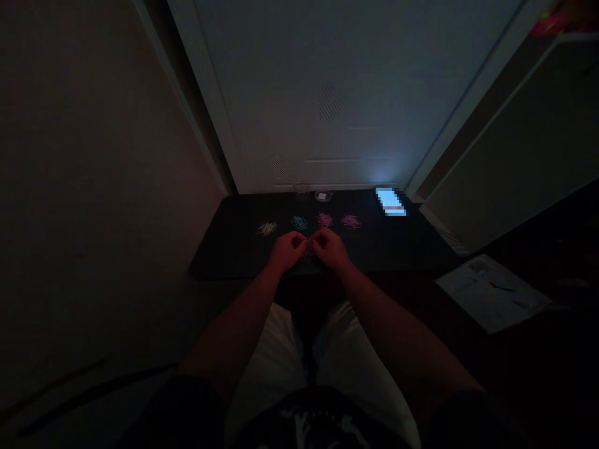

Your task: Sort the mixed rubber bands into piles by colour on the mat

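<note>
My left hand [287,251] and my right hand [330,248] meet over the near part of a dark low table [234,243]. Both have their fingers pinched together, fingertips almost touching. Between the fingertips are some thin purple pieces [308,244], and more seem to lie just below; the dim light hides their exact kind. Beyond my hands, small heaps of similar thin pieces lie in a row: a cream heap [267,228], a teal heap [299,222], a pink heap [324,219] and a magenta-pink heap [350,221].
A lit phone [390,201] lies at the table's back right. Near the back edge are a clear round container [323,196] and a faint clear cup [302,189]. A white door [355,75] rises behind. On the floor at right is a pale sheet [491,293].
</note>
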Motion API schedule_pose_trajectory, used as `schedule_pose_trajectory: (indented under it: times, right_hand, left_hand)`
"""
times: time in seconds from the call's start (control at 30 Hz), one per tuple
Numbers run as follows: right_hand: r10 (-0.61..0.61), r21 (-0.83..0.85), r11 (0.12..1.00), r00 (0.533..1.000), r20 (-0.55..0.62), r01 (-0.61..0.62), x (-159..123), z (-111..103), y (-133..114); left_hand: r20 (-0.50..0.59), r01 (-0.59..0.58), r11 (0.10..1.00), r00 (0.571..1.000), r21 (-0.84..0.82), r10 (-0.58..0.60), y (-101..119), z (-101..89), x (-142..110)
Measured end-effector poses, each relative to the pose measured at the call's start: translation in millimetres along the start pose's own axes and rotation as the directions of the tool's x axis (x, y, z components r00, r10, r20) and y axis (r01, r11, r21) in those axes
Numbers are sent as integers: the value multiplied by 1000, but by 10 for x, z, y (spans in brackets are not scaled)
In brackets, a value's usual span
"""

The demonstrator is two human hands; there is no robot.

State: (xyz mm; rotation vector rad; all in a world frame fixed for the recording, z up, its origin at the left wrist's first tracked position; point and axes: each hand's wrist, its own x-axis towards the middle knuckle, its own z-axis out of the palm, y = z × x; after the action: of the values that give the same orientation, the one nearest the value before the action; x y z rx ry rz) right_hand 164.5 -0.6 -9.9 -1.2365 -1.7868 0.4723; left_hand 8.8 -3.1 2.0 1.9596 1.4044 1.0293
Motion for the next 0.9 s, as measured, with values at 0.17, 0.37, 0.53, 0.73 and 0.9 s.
schedule_pose_trajectory:
  times: [0.17,0.37,0.53,0.73,0.9]
  right_hand:
    - [7,-6,1000,1000,-6,-7,2,-11,-18]
    - [18,15,1000,999,-37,-18,5,-6,-3]
    - [52,30,998,998,-36,-51,10,5,14]
    - [33,27,999,998,-50,-32,10,0,13]
    - [29,17,999,998,-56,-28,11,-7,0]
  left_hand:
    - [-9,-5,1000,1000,8,5,-3,-5,-1]
    - [-8,28,1000,1000,-2,-28,15,-11,-5]
    - [-28,12,1000,1000,-14,-13,19,-3,-7]
    - [-33,4,1000,999,-7,-4,4,-4,-5]
    - [-28,5,1000,1000,9,-5,14,-12,-5]
